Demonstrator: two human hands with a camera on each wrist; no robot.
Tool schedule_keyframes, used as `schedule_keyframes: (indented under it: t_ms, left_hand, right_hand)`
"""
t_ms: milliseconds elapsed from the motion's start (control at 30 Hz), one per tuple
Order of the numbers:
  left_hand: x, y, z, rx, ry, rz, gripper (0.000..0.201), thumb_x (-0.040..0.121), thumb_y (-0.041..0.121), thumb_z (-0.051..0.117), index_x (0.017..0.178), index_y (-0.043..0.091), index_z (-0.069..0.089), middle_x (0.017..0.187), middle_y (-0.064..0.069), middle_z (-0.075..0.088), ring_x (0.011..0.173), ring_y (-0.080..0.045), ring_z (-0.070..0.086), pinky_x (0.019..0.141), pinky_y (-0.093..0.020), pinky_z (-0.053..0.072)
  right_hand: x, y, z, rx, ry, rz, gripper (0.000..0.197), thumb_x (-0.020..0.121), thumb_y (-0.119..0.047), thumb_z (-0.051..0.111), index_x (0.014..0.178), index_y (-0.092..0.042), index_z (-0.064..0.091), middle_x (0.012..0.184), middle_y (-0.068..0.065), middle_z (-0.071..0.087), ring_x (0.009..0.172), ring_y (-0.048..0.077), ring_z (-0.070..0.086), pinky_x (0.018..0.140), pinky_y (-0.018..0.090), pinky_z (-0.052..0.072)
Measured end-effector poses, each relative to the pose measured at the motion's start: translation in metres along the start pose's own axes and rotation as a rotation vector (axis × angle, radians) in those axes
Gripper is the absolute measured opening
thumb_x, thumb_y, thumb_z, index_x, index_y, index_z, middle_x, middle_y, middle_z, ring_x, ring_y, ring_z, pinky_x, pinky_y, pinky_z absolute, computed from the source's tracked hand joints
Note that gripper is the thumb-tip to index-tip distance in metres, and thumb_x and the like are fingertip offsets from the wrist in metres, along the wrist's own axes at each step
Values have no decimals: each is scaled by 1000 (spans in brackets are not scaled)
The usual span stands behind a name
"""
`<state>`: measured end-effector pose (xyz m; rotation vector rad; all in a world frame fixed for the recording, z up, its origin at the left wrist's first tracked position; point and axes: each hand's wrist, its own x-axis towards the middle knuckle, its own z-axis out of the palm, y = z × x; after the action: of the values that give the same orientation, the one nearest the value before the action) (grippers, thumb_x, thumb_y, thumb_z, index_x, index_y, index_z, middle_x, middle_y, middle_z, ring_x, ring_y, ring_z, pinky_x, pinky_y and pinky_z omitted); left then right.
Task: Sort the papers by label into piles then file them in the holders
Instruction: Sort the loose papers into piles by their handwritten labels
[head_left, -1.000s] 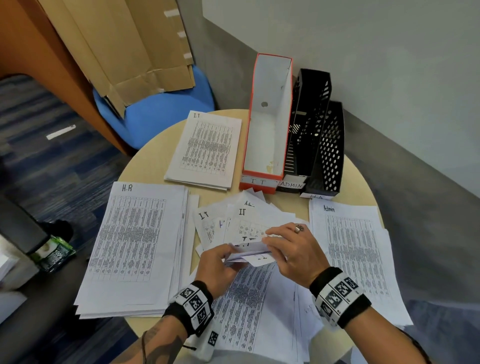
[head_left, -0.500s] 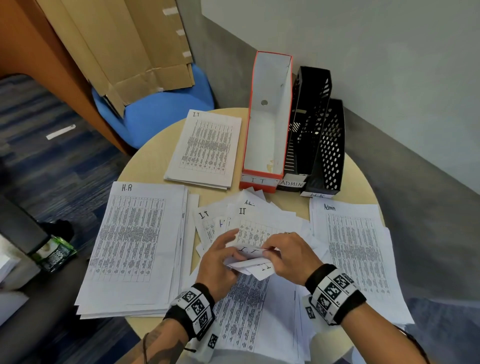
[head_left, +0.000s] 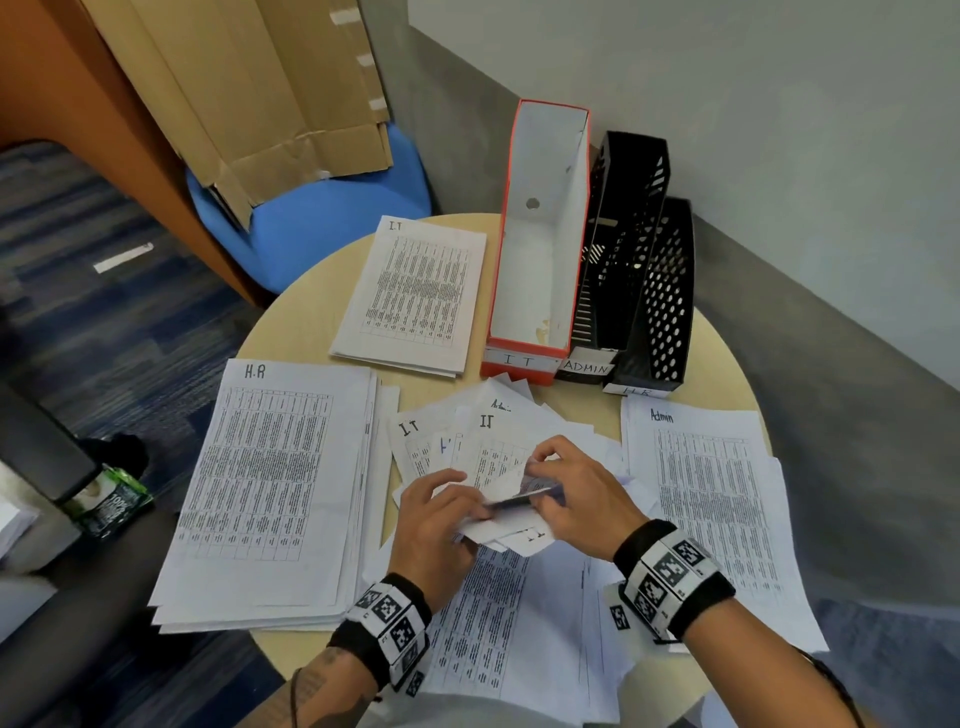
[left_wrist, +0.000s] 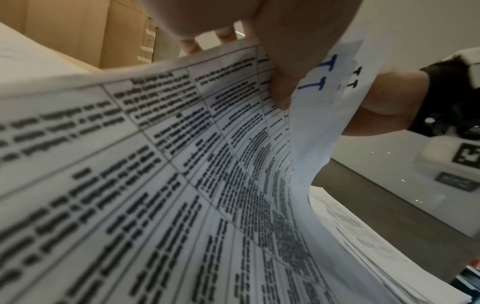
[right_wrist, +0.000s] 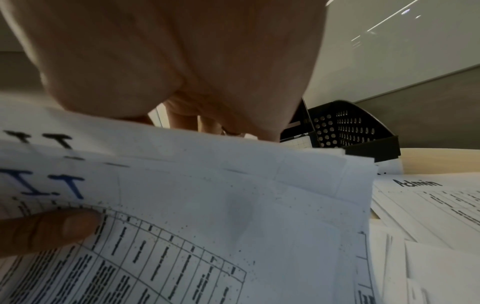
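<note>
With a curled bundle of white printed sheets marked I.T (head_left: 511, 522) pinched between the left hand (head_left: 434, 525) and the right hand (head_left: 582, 499) above the round beige table (head_left: 306, 332), each label should be checked before one sheet is peeled away.

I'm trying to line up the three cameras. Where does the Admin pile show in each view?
Head: Admin pile lies at the right of the table, just past the right hand.
Left wrist: a pile shows at lower right, but no label is readable, so I cannot tell.
Right wrist: Admin pile at the right edge, in front of the black holder.
Shared landmark: the held I.T sheets.
</note>
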<state>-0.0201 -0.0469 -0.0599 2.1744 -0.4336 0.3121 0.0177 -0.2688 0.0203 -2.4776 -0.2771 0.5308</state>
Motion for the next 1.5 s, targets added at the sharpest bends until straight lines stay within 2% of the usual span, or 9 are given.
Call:
schedule_keyframes:
  t_ms: [200, 533, 733, 900, 1067, 1167, 1300, 1400, 1500]
  left_hand:
    - [8, 6, -3, 66, 22, 140, 53, 59, 5, 93, 100, 27, 68, 127, 1, 67, 125, -27, 50, 92, -54, 48]
    - [15, 9, -1, 130, 111, 234, 26, 72, 12, 83, 97, 18, 78, 99, 6, 73, 110, -22, 55, 85, -45, 46]
    - [14, 5, -1, -31, 9, 78, 33, 72, 5, 91, 101, 16, 79, 97, 6, 71, 91, -14, 65, 71, -38, 57]
    - [25, 11, -6, -131, 27, -79, 24, 83, 7, 83, 102, 19, 74, 96, 9, 69, 80, -8, 67, 64, -35, 59]
    - [38, 20, -8, -248, 38, -373, 55, 79, 19, 88, 112, 40, 50, 108, 18, 60, 101, -6, 63, 83, -13, 52]
    - [42, 9, -10, -139, -28, -349, 88, 65, 38, 97, 136, 28, 46, 132, 14, 49, 123, -2, 48, 105, -11, 35]
    - [40, -7, -10, -379, -454, -523, 30, 80, 35, 87, 108, 31, 79, 104, 14, 78, 98, -5, 73, 89, -38, 60]
    - [31, -14, -8, -284, -385, -568, 8, 88, 24, 81, 81, 29, 80, 69, 21, 73, 62, 3, 67, 62, -21, 51]
    - [15, -25, -5, -223, -360, -623, 9, 90, 21, 79, 81, 23, 81, 69, 14, 73, 61, -1, 65, 59, -24, 54]
  right_hand:
    - [-2, -14, -9, -103, -43, -57, 35, 91, -31, 65, 125, -24, 69, 125, -19, 46, 84, 8, 52, 93, 34, 45]
    - [3, -23, -21, -164, -84, -42, 47, 92, -31, 65, 137, -19, 61, 131, -18, 44, 87, 9, 53, 87, 25, 41]
    - [5, -18, -34, -91, 30, 31, 52, 83, -46, 68, 128, -20, 64, 125, -22, 44, 98, 9, 58, 96, 37, 47]
    - [2, -20, -44, 50, -74, -77, 64, 67, -75, 72, 109, -28, 70, 117, -21, 51, 103, 0, 56, 89, 24, 47]
    - [8, -11, -30, 1, -7, -125, 21, 79, -17, 81, 85, -26, 63, 100, -16, 57, 89, 8, 58, 78, 28, 51]
    - [14, -9, -30, 11, 34, -123, 38, 79, -1, 74, 74, -32, 54, 87, -15, 60, 81, 9, 59, 73, 30, 51]
    - [28, -14, -42, 98, -137, -9, 13, 81, -30, 83, 80, -29, 71, 85, -13, 71, 80, 9, 67, 74, 29, 58]
    - [54, -8, -49, 375, -56, 111, 29, 94, -46, 68, 94, -18, 77, 93, -7, 77, 87, 12, 72, 78, 28, 55]
    - [84, 23, -41, 88, 21, 303, 29, 98, -40, 63, 114, -18, 72, 112, -3, 71, 108, 21, 65, 95, 36, 49]
